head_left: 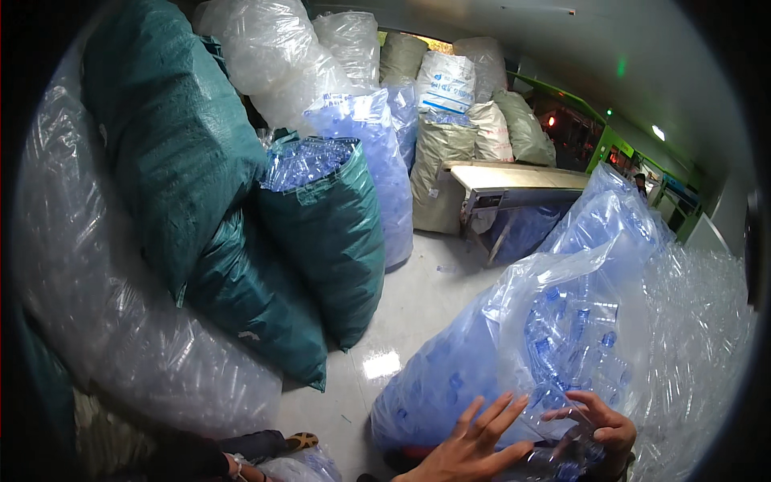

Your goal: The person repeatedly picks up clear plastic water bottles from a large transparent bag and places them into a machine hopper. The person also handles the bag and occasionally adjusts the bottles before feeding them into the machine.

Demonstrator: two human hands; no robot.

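Note:
A big translucent bag (pixel 450 369) of clear plastic bottles with blue caps stands open at the lower right. My left hand (pixel 474 450) is at its near side, fingers spread and stretched toward the bottles. Close by on the right, my right hand (pixel 606 430) curls its fingers around a clear plastic bottle (pixel 550 406), whose outline blends into the plastic behind. Below and between the hands lies another clear bottle (pixel 540 466), partly cut off by the lower edge. Blue-tinted bottles (pixel 554 321) show through the bag's mouth.
Dark green sacks (pixel 173 153) lean at the left, beside an open green sack (pixel 341 233) full of bottles. Ahead stands a wooden-topped table (pixel 514 177). More clear bottles (pixel 699 353) are piled at the right. Another person's shoe (pixel 303 440) and dark sleeve appear lower left.

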